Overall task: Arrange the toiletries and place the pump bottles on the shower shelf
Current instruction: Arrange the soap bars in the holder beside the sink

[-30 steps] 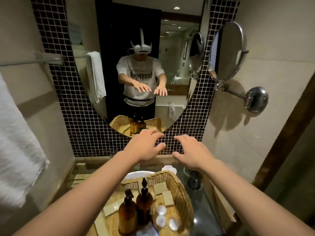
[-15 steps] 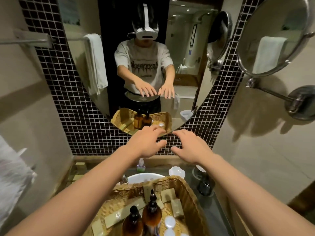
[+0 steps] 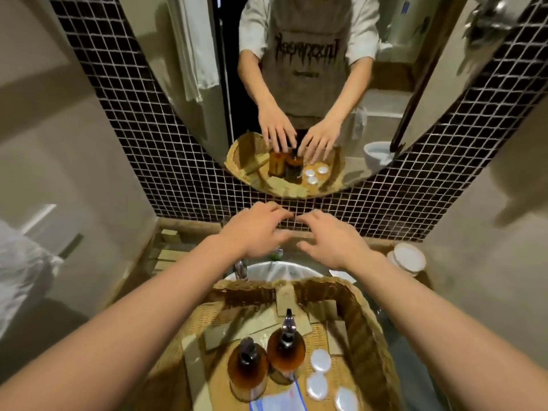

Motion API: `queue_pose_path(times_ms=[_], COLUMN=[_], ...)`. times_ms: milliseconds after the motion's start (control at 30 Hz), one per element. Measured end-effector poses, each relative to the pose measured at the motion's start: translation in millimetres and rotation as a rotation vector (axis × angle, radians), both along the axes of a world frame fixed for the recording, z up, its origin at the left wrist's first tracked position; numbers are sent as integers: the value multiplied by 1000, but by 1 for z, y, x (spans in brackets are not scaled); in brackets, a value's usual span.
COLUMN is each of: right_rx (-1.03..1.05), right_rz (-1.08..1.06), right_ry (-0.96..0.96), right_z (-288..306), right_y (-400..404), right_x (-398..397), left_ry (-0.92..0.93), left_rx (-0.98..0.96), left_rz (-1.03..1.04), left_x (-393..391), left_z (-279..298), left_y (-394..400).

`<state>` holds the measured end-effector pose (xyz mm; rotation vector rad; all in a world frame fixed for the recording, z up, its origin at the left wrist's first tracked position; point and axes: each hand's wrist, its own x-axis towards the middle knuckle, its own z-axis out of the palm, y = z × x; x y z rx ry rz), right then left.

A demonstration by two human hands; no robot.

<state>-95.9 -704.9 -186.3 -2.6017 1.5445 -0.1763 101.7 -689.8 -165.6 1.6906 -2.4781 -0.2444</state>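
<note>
At the far left a white towel hangs blurred against the beige wall. The left hand reaches forward above the sink, fingers loosely spread and slightly bent, holding nothing and touching nothing. Just beside it the right hand is stretched out the same way, fingers apart and empty; the fingertips of the two hands almost meet in front of the dark mosaic tiles. Below the forearms sits a wicker basket, and in it two amber pump bottles stand upright side by side, the left pump bottle touching or nearly touching the right pump bottle. Flat paper packets lie around them. To the right of the bottles are three small white round lids. Farther right, white dishes are stacked on the counter. The mirror above reflects both open hands over the basket
</note>
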Motion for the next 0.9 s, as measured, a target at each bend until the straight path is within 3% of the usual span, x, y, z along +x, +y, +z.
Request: queue_pose_path(times_ms=[500, 900], right_rx=[221, 207], right_rz=[-4, 105], right_ry=[71, 290], right_z=[-106, -113], right_y=[9, 24], right_x=[17, -6], left_ry=[22, -36], left_rx=[211, 209], left_rz=[-43, -110], left_x=[5, -22], left_z=[-130, -176], left_y=[5, 1])
